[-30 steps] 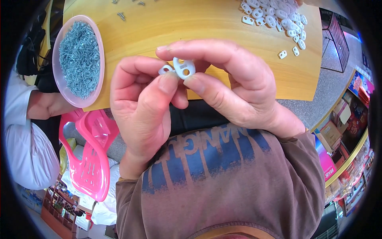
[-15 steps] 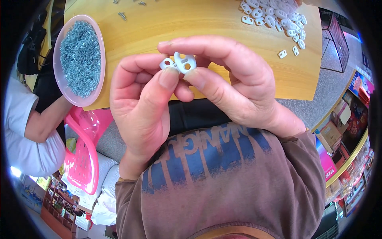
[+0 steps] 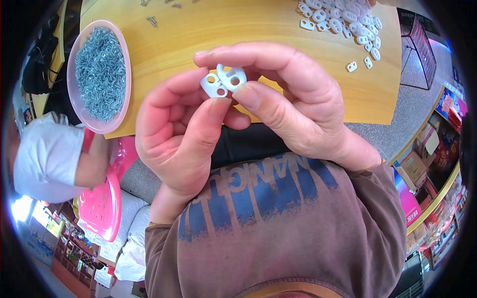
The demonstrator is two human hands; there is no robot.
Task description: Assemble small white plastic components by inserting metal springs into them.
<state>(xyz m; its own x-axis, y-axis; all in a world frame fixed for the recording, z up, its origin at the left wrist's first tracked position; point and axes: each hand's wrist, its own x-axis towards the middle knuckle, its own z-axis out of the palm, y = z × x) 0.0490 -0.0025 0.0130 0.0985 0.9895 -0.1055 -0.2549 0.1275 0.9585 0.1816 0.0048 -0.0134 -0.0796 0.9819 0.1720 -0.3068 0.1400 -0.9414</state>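
A wooden table (image 3: pixel 164 44) spans the top of the view. Over its near edge, the person's right hand (image 3: pixel 298 99) grips an oval white plastic piece (image 3: pixel 235 74) between thumb and index finger, while the left hand (image 3: pixel 174 129) pinches a smaller two-holed white plastic piece (image 3: pixel 214 88). The step seems to be fitting these two together; the next move appears to call for lining up their edges and holding both steady. An oval pink bowl (image 3: pixel 127 74) of metal screws stands at the left. The larger piece tilts, its long axis seemingly running upper left to lower right; the smaller leans likewise, its holes facing the camera. Whether they interlock cannot be told.
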